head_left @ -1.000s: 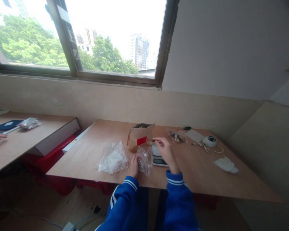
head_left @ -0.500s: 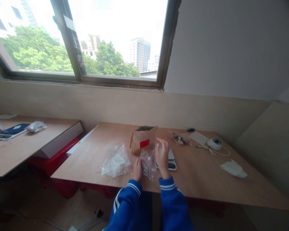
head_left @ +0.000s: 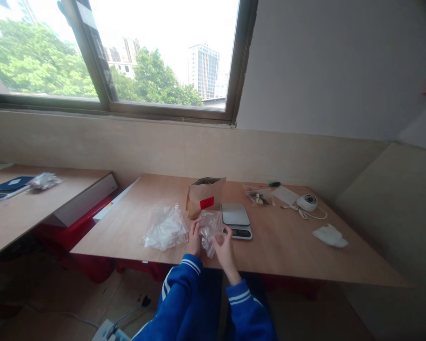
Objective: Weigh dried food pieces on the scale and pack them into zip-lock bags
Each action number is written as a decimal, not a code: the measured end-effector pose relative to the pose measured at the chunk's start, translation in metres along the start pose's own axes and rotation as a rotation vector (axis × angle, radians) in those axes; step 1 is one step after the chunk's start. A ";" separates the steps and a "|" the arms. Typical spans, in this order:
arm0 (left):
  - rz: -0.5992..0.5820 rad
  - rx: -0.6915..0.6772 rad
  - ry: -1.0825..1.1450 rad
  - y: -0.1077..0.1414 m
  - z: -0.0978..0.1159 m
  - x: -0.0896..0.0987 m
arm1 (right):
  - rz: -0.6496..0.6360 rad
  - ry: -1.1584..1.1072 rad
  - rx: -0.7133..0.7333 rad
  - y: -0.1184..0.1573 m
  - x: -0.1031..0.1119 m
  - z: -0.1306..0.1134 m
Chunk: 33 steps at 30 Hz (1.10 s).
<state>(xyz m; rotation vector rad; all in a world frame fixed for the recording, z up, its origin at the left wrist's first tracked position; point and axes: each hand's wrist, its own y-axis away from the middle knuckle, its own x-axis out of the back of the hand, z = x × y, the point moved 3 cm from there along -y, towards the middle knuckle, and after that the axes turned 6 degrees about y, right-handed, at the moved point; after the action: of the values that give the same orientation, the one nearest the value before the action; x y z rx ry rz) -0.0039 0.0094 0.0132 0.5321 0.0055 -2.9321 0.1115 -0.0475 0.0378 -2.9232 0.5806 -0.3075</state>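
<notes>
Both hands hold a small clear zip bag (head_left: 209, 229) just above the near edge of the wooden table (head_left: 287, 246). My left hand (head_left: 193, 238) grips its left side, and my right hand (head_left: 225, 245) pinches its right side. Behind the bag stands an open brown paper bag (head_left: 204, 196) with a red label. A small digital scale (head_left: 236, 219) lies just right of my hands with nothing on its platform. A heap of clear plastic bags (head_left: 165, 228) lies to the left of my left hand.
At the far right of the table are a filled clear bag (head_left: 258, 197), a white sheet (head_left: 285, 194), a round white device with a cord (head_left: 307, 202) and a white cloth (head_left: 329, 235). A second table (head_left: 28, 208) stands left, with a dark tablet (head_left: 10, 184).
My right hand has come back from the paper bag and scale and closed on the small zip bag. A person's hand on the left table is out of view now.
</notes>
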 end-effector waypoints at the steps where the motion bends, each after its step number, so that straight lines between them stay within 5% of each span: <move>1: -0.024 0.001 -0.004 0.003 0.003 -0.001 | 0.003 -0.030 -0.009 0.001 0.002 0.003; 9: -0.284 0.102 -0.118 0.022 0.044 0.006 | -0.086 -0.183 -0.068 -0.002 0.028 -0.001; 21: -0.368 0.114 -0.215 0.047 0.085 0.005 | -0.241 -0.139 -0.036 -0.008 0.041 -0.015; 24: -0.229 0.039 -0.258 0.040 0.104 0.024 | -0.176 0.009 0.056 -0.043 0.072 -0.013; 29: -0.007 -0.066 -0.435 0.007 0.130 0.083 | 0.186 0.410 0.233 -0.148 0.140 0.016; 33: 0.248 -0.112 -0.800 -0.018 0.130 0.115 | 0.199 0.844 0.175 -0.214 0.157 0.047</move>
<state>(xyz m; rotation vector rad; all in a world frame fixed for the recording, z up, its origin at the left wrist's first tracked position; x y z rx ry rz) -0.1584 0.0049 0.0948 -0.6213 0.0065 -2.6631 0.3417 0.0918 0.0579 -2.4332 0.8665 -1.4936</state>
